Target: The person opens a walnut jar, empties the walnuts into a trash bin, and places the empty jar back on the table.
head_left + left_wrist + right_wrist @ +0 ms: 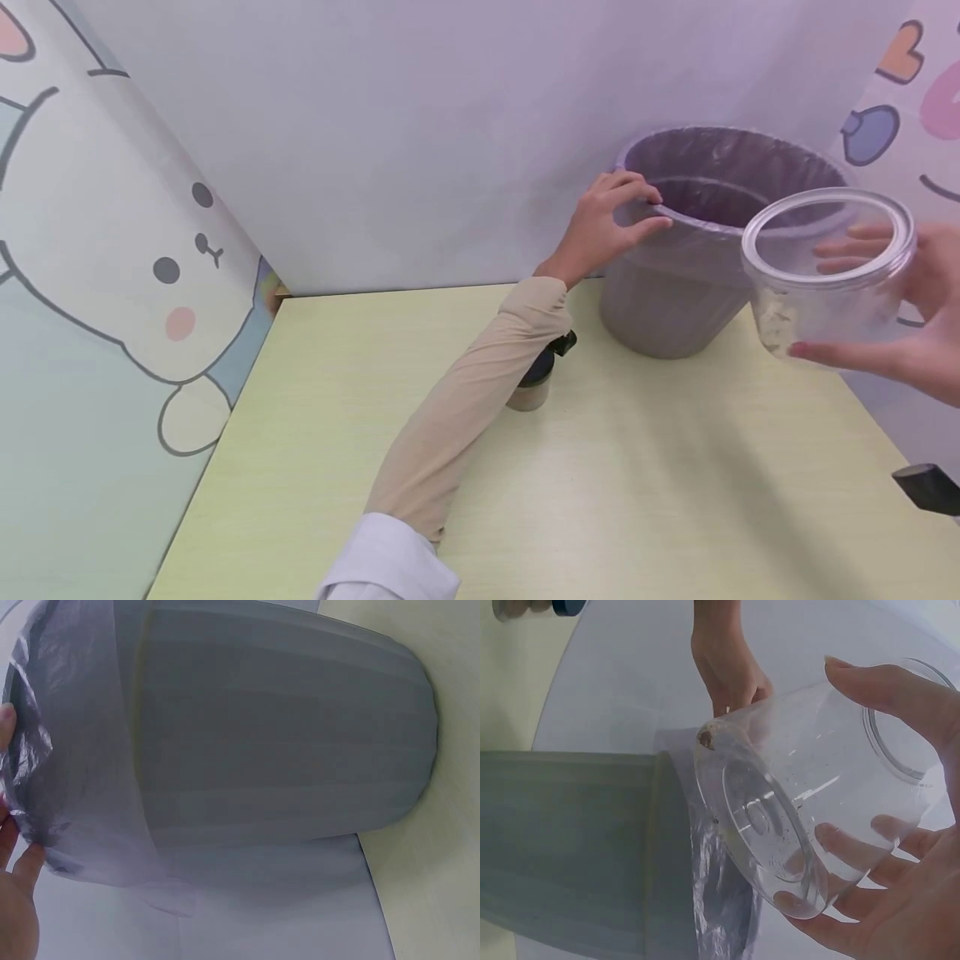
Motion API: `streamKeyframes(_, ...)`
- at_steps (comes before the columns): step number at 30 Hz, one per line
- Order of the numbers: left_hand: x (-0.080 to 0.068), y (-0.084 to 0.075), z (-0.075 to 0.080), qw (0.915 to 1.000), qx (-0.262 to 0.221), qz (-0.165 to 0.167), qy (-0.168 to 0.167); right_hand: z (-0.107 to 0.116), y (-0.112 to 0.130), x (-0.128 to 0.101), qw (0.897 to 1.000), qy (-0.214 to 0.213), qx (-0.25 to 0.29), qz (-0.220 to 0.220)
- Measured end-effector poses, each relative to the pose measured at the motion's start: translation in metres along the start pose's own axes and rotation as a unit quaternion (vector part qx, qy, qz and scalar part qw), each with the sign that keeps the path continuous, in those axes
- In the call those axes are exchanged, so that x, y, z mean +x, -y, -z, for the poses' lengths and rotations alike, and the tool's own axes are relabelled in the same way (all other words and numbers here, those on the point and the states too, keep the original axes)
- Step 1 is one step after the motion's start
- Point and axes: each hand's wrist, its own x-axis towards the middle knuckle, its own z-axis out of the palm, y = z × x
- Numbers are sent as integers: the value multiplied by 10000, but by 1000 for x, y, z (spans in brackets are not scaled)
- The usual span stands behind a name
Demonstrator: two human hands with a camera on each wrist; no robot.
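A grey trash can point(667, 292) lined with a thin translucent bag point(82, 742) stands upright at the table's far right. My left hand point(600, 221) grips its near left rim, thumb outside and fingers over the edge. To the right, my right hand point(930, 308) holds a clear jar point(832, 275) in the air, its round opening facing up in the head view. Thumb and fingers go round opposite sides of the jar. Small brown specks point(706, 739) cling near its base in the right wrist view, and the rest looks see-through.
A small container with a black lid point(528, 392) stands on the pale table point(337, 400), partly behind my left forearm. A plain wall point(420, 150) rises at the back. Cartoon-printed panels point(112, 250) flank both sides.
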Motion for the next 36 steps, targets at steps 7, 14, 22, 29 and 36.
streamKeyframes(7, 1, 1, 1, 10000, -4, -22, -66, -15, -4, -4, 9738, 485, 2170, 472)
streamKeyframes(14, 1, -2, 1, 9999, 43, -72, -124, -27, -1, -10, 9636, 866, 2517, 264)
streamKeyframes(22, 1, -3, 0, 9998, 46, -135, -140, -40, -2, -17, 9479, 1190, 2928, 401)
streamKeyframes(29, 0, -1, 1, 9999, 93, -56, -126, -54, -5, -18, 9491, 1385, 2795, 436)
streamKeyframes(36, 0, 0, 0, 9999, 97, -2, -139, -66, -7, -21, 9508, 1561, 2637, 454)
